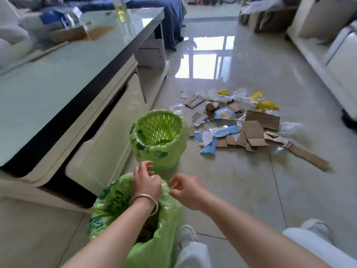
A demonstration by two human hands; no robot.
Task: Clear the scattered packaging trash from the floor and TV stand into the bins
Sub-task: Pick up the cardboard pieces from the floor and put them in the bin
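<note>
A heap of packaging trash (237, 122) lies on the tiled floor: torn cardboard, blue and white wrappers, clear plastic and yellow scraps. A green slatted bin (160, 134) lined with a green bag stands beside the TV stand. Nearer me is a second bin (116, 209) under a green bag, with brown trash inside. My left hand (145, 180), with a silver bangle at the wrist, rests at the bag's far rim, fingers curled. My right hand (183, 187) pinches the bag's edge beside it.
The TV stand (63, 78) with a glass top runs along the left, holding a cardboard box (67, 34), wrappers and a bottle (121, 8). White furniture (328, 45) lines the right wall. Cardboard boxes (270, 18) sit at the far end. My legs are at the bottom.
</note>
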